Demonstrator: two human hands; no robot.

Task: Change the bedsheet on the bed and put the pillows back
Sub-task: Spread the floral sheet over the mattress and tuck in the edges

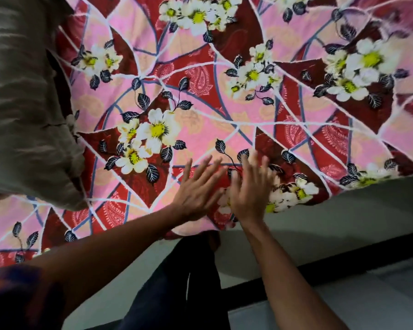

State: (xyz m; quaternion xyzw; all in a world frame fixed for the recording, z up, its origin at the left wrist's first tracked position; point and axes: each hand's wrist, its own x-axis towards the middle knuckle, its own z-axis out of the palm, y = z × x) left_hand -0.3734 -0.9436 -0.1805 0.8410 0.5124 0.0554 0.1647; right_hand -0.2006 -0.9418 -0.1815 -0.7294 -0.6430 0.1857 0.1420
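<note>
Head view: a sheet [224, 115] printed with pink and red panels, white flowers and dark leaves lies spread flat, filling the frame from 9 through 12 to 3 o'clock. Its near edge runs from 8 o'clock across to 3 o'clock. A grey-green pillow [26, 103] rests on the sheet at 9 to 10 o'clock, its lower corner reaching toward 8 o'clock.

Both hands lie on the sheet just below the frame's centre, close to the near edge. The left hand [198, 189] is flat, palm down, with straight fingers spread and pointing toward 1 o'clock; it grips nothing. The right hand [250, 191] sits just beside it at its 3 o'clock, also palm down with fingers extended toward 12 o'clock, holding nothing; motion blur softens its fingers. The two hands are nearly touching.

Dark trousers [177, 282] show at 6 o'clock and a dark sleeve [10, 294] at 7 o'clock. Pale floor [367, 306] with a black strip [343, 265] lies at 4 to 5 o'clock.
</note>
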